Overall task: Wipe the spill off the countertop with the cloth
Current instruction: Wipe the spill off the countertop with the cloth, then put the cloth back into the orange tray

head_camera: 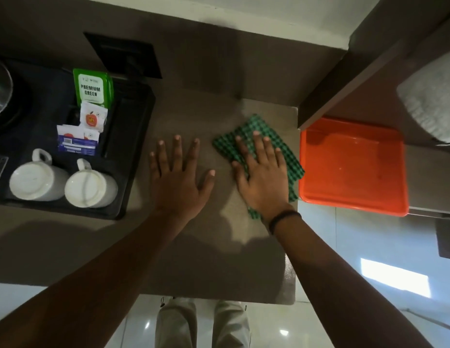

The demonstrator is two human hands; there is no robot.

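Cloth [262,136] is the thing to find, but take the counter from your left. On the far left, a black tray [133,156] holds two white mugs [38,180] upside down, with tea sachets [92,87] behind them. Just right of the tray, your left hand [180,179] lies flat on the brown countertop [206,247], fingers spread, gripping nothing. Next comes your right hand [262,179], palm down with fingers extended, pressing the green checked cloth against the countertop near its right edge. An orange tray [354,202] sits just beside that edge. I can't pick out any spill.
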